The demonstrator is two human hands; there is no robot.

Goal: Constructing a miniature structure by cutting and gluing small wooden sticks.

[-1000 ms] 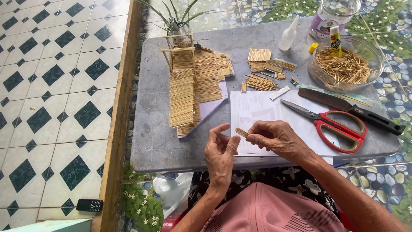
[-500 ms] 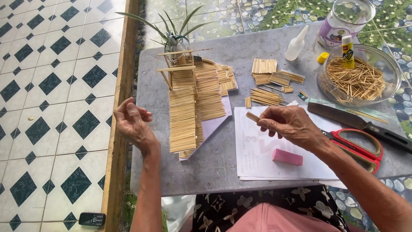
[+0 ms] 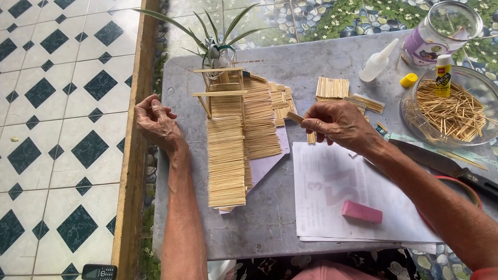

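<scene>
The right hand (image 3: 340,124) hovers over the middle of the counter (image 3: 270,218), its fingers pinched on a short stick (image 3: 295,117) whose free end points left toward the stick model (image 3: 236,140). The stick is held clear of the counter, just right of the model's panels. The left hand (image 3: 158,124) hangs at the counter's left edge, fingers loosely curled and holding nothing; whether it touches the edge cannot be told.

The model lies left of centre: long panels of sticks glued side by side, running from near the far edge toward the near edge, with two cross sticks at its far end. It lies partly on a lilac card (image 3: 270,161). A small plant (image 3: 215,49) stands just behind it at the far edge.

Right of the model, beyond the right hand, lie smaller stick mats (image 3: 332,87). A white sheet of paper (image 3: 332,192) covers the near right part of the counter, with a pink eraser (image 3: 361,211) on it. A knife (image 3: 441,163) lies along the sheet's right side, under the forearm.

At the far right corner stand a glass bowl (image 3: 415,119) of loose sticks with a glue stick (image 3: 443,75) upright in it, a glass jar (image 3: 441,31), a white glue bottle (image 3: 377,61) lying tilted, and a yellow cap (image 3: 409,80) beside it. A phone (image 3: 98,271) lies on the tiled floor (image 3: 62,103).
</scene>
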